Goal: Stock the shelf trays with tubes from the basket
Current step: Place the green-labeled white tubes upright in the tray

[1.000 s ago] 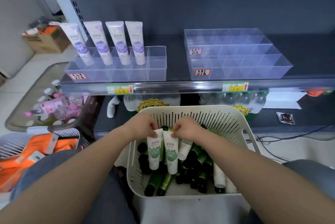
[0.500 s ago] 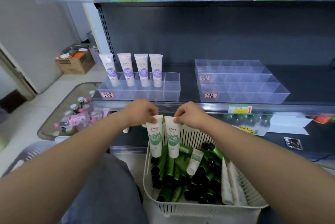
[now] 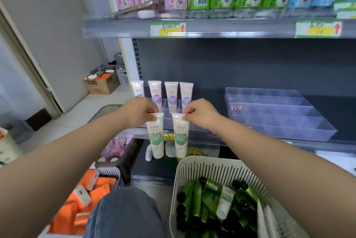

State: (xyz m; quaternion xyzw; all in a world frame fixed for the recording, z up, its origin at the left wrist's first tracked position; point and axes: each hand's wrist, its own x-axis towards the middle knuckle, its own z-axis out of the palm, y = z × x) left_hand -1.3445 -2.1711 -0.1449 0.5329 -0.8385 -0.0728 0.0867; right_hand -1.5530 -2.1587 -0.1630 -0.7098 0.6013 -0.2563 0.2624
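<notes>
My left hand (image 3: 139,111) pinches the crimped top of a white tube with a green label (image 3: 156,137), which hangs cap down. Beside it, my right hand (image 3: 201,113) holds a second white and green tube (image 3: 180,137) the same way. Both tubes hang in front of the shelf edge, just below the left clear tray (image 3: 169,124), where several purple-labelled tubes (image 3: 171,95) stand upright. A second clear tray (image 3: 279,114) with dividers sits to the right on the same shelf. The white slotted basket (image 3: 215,168) at the lower right holds several green tubes with black caps.
An upper shelf (image 3: 212,28) carries pink, green and blue packs. Left of my knee an orange-filled crate (image 3: 92,195) and a bin of pink bottles (image 3: 119,147) stand on the floor. A cardboard box (image 3: 102,81) sits by the wall.
Both hands have lifted the two white and green tubes out of the basket and up to the shelf edge. My view has tilted upward, so the upper shelf now shows.
</notes>
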